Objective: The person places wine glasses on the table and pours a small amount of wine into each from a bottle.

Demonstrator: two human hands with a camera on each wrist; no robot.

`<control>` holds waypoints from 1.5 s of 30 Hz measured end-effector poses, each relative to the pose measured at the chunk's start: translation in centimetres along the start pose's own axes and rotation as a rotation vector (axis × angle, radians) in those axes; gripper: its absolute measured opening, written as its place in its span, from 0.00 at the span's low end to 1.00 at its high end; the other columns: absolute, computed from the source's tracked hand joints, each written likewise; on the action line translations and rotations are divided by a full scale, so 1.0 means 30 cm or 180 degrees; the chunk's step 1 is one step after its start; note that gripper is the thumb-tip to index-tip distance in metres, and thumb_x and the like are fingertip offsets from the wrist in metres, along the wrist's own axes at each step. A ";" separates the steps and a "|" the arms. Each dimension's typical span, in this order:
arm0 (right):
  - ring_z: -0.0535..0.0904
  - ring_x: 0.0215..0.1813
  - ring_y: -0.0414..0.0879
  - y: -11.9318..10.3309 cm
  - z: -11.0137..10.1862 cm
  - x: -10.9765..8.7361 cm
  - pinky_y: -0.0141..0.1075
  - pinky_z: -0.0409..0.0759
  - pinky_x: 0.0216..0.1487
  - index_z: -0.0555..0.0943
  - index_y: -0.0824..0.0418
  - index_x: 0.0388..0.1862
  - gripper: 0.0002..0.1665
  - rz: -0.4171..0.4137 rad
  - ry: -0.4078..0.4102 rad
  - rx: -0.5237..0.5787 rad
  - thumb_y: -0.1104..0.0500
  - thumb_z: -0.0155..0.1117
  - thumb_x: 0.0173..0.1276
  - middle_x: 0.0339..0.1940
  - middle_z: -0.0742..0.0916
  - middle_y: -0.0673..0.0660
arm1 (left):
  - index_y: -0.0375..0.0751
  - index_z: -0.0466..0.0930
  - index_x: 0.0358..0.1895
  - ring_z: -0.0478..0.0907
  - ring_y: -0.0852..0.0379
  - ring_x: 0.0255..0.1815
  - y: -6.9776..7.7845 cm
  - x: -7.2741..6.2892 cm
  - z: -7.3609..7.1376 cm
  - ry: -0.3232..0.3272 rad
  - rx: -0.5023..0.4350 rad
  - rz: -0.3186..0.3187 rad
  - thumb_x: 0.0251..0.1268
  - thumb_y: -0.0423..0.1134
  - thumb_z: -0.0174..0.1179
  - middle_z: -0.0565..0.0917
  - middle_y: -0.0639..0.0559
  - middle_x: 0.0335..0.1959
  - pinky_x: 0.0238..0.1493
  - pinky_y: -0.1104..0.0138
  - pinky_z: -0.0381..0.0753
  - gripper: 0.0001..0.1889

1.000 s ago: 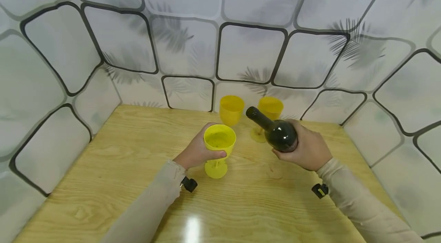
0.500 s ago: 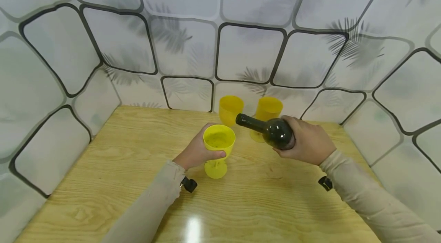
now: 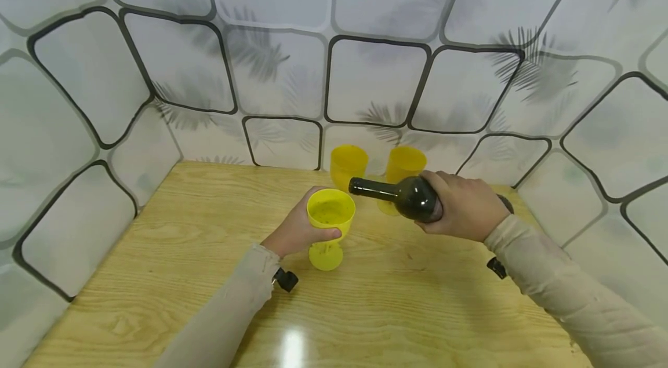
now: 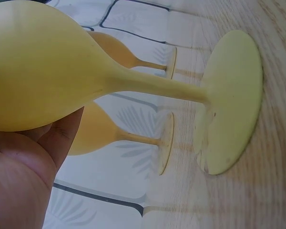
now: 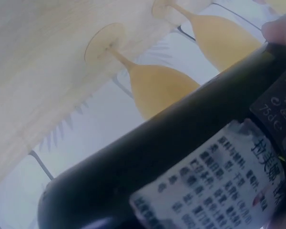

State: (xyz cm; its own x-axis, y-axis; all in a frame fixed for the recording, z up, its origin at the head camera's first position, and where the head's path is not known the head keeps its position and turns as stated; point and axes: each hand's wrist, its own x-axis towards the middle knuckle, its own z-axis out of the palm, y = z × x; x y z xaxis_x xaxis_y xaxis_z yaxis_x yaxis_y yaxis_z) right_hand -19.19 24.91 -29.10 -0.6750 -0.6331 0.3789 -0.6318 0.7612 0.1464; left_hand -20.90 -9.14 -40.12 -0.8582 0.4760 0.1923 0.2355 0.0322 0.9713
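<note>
My left hand (image 3: 302, 229) grips the bowl of a yellow goblet (image 3: 331, 214), thumb across its front. The goblet stands upright, and in the left wrist view its round foot (image 4: 233, 109) is at the wooden tabletop. My right hand (image 3: 464, 206) is wrapped round the body of a dark green wine bottle (image 3: 417, 199), held above the table and tilted almost level. Its neck points left, with the mouth close to the goblet's right rim and a little above it. A white printed label (image 5: 214, 186) shows on the bottle in the right wrist view.
Two more yellow goblets stand at the back near the wall: one (image 3: 348, 165) behind the held goblet, the other (image 3: 406, 163) partly hidden behind the bottle. Patterned walls (image 3: 282, 84) enclose the wooden table (image 3: 209, 211) at the back and sides.
My right hand has tipped the bottle closer to level, swinging its mouth left and down towards the held goblet. The left hand and its goblet have stayed in place.
</note>
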 end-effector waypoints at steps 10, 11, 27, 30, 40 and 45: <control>0.83 0.31 0.52 -0.005 -0.014 0.032 0.51 0.83 0.26 0.74 0.61 0.57 0.49 -0.0208 -0.0023 -0.0185 0.39 0.84 0.41 0.34 0.86 0.56 | 0.47 0.63 0.71 0.79 0.47 0.57 -0.007 0.000 -0.005 -0.0010 -0.0049 0.0022 0.55 0.34 0.78 0.79 0.46 0.60 0.61 0.55 0.80 0.42; 0.83 0.31 0.51 -0.006 -0.017 0.035 0.51 0.84 0.26 0.74 0.61 0.57 0.49 -0.0205 -0.0049 -0.0197 0.39 0.84 0.41 0.34 0.85 0.56 | 0.47 0.63 0.71 0.79 0.47 0.57 -0.007 0.000 -0.006 -0.0006 -0.0052 0.0018 0.55 0.34 0.78 0.79 0.46 0.60 0.61 0.55 0.80 0.42; 0.82 0.29 0.49 -0.034 -0.075 0.096 0.49 0.83 0.25 0.74 0.59 0.52 0.43 -0.0197 -0.0382 -0.0261 0.40 0.82 0.43 0.33 0.83 0.54 | 0.48 0.63 0.71 0.78 0.47 0.58 -0.010 0.005 -0.006 0.0004 -0.0092 -0.0022 0.54 0.35 0.79 0.79 0.46 0.60 0.62 0.54 0.79 0.42; 0.81 0.28 0.48 -0.038 -0.075 0.103 0.48 0.82 0.24 0.74 0.58 0.50 0.42 -0.0214 -0.0390 -0.0256 0.40 0.82 0.43 0.32 0.83 0.53 | 0.48 0.63 0.71 0.79 0.47 0.58 -0.012 0.004 -0.007 -0.0006 -0.0119 -0.0023 0.55 0.35 0.78 0.79 0.46 0.60 0.62 0.55 0.80 0.42; 0.78 0.26 0.46 -0.042 -0.084 0.120 0.46 0.81 0.24 0.74 0.56 0.48 0.38 -0.0198 -0.0512 -0.0294 0.40 0.81 0.43 0.29 0.81 0.51 | 0.50 0.63 0.70 0.79 0.48 0.58 -0.006 0.004 -0.002 0.0009 -0.0047 -0.0027 0.55 0.34 0.78 0.79 0.47 0.60 0.63 0.54 0.79 0.42; 0.77 0.26 0.45 -0.050 -0.087 0.128 0.45 0.81 0.24 0.75 0.56 0.48 0.38 -0.0229 -0.0554 -0.0294 0.41 0.81 0.44 0.30 0.82 0.51 | 0.52 0.62 0.71 0.79 0.49 0.59 -0.004 0.001 -0.005 0.0036 0.0042 -0.0122 0.55 0.35 0.78 0.80 0.49 0.59 0.64 0.54 0.78 0.42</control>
State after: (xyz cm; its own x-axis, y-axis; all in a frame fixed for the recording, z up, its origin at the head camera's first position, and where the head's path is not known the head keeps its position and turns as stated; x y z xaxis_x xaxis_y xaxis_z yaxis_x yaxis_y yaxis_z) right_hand -19.84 21.69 -25.47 -0.6902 -0.6948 0.2021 -0.6485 0.7178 0.2534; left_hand -21.01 -9.26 -40.21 -0.8718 0.4642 0.1566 0.2083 0.0618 0.9761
